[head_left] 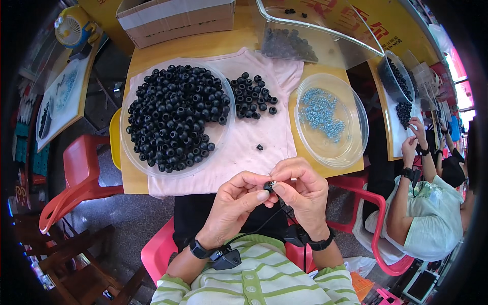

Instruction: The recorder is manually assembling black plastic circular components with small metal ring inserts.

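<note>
In front of my chest, at the table's near edge, my two hands meet fingertip to fingertip. My left hand (231,203) is closed, pinching a round black bead (268,186) between thumb and fingers. Closed against the same bead, my right hand (305,193) has a tiny pale, shiny piece at its fingertips, too small to name. Beyond my hands, a small black piece (260,147) lies alone on the pink cloth (234,170). A shallow clear tray (123,147) heaped with black beads (173,112) is at left, with a loose group of beads (252,96) beside it.
Right of the cloth, a round clear dish (351,157) holds small light-blue pieces (323,114). A cardboard box (175,23) and a clear plastic bin (325,30) stand at the far side. Another person (427,218) works at a table on the right. A red chair (81,168) stands left.
</note>
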Demonstrator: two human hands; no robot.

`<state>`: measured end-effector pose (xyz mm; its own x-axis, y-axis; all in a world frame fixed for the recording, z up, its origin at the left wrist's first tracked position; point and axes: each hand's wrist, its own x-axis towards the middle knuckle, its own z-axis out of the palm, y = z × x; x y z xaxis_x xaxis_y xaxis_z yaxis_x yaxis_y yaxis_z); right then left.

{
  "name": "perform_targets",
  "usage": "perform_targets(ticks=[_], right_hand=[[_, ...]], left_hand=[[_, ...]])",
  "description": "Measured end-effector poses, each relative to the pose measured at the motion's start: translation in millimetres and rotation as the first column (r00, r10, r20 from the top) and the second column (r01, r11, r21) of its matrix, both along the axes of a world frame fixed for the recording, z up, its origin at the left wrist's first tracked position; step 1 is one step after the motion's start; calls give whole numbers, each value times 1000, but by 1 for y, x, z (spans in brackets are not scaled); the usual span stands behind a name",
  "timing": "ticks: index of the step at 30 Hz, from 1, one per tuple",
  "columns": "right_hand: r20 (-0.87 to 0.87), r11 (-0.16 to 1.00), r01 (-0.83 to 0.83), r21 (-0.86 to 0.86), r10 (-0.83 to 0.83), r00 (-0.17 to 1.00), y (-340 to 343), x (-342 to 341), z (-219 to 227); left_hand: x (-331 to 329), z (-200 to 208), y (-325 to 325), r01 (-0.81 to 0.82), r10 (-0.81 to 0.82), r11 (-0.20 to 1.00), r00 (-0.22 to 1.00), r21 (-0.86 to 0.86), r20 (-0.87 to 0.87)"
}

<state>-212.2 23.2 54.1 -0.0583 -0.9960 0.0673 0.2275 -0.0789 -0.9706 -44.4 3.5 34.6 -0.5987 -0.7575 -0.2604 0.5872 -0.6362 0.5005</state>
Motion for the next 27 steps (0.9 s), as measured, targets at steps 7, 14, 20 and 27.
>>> perform_targets(ticks=[7,14,20,27], right_hand=[[-651,927,-60,-371,-214,728,-5,-5,1],[-759,974,135,-184,-228,610,-35,2,-9],[-835,976,52,-213,-210,509,-46,7,-25],[-947,982,-121,-145,-102,306,-44,3,-17]], left_hand=[[3,-11,-2,-52,52,998,999,32,-9],[15,-12,-9,-107,103,994,984,24,143],[23,-13,-9,-119,120,993,976,-16,179],[25,-14,-9,-127,130,992,979,-24,157]])
